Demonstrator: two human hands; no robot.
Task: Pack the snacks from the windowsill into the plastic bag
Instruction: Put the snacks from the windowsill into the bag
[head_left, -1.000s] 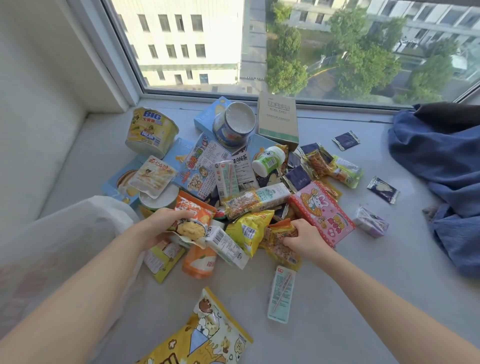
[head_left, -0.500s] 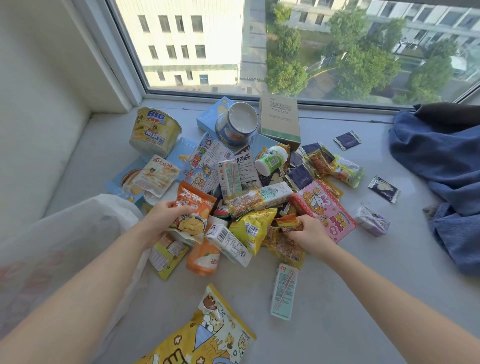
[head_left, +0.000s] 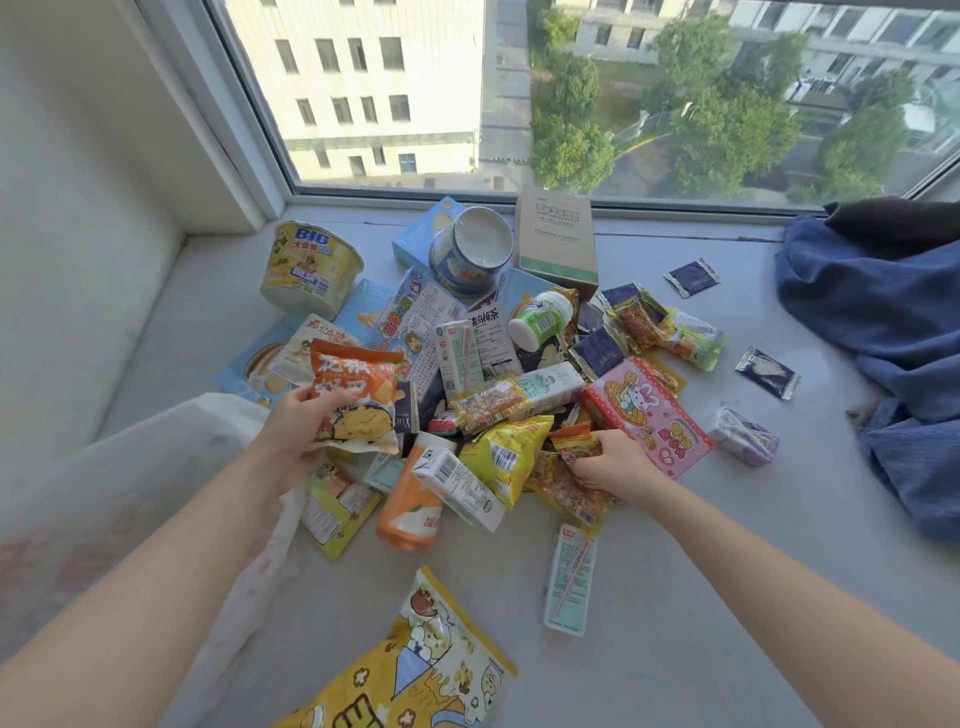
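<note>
A heap of snacks covers the grey windowsill (head_left: 675, 597). My left hand (head_left: 298, 431) grips an orange chip packet (head_left: 358, 395) and holds it raised above the heap's left side. My right hand (head_left: 610, 460) pinches a small orange-red snack packet (head_left: 571, 441) in the middle of the heap, beside a yellow bag (head_left: 506, 457) and a pink rabbit pouch (head_left: 649, 415). The white translucent plastic bag (head_left: 119, 499) lies at the left, under my left forearm.
A yellow noodle bowl (head_left: 309, 275), a blue cup (head_left: 470, 257) and a brown carton (head_left: 556, 241) stand near the window. Nearer me lie an orange bottle (head_left: 410, 512), a mint drink carton (head_left: 569, 582) and a popcorn bag (head_left: 415, 675). Blue cloth (head_left: 883, 332) lies at the right.
My left hand has lifted the orange chip packet up out of the heap. My right hand has closed on the small orange-red packet and raised it slightly.
</note>
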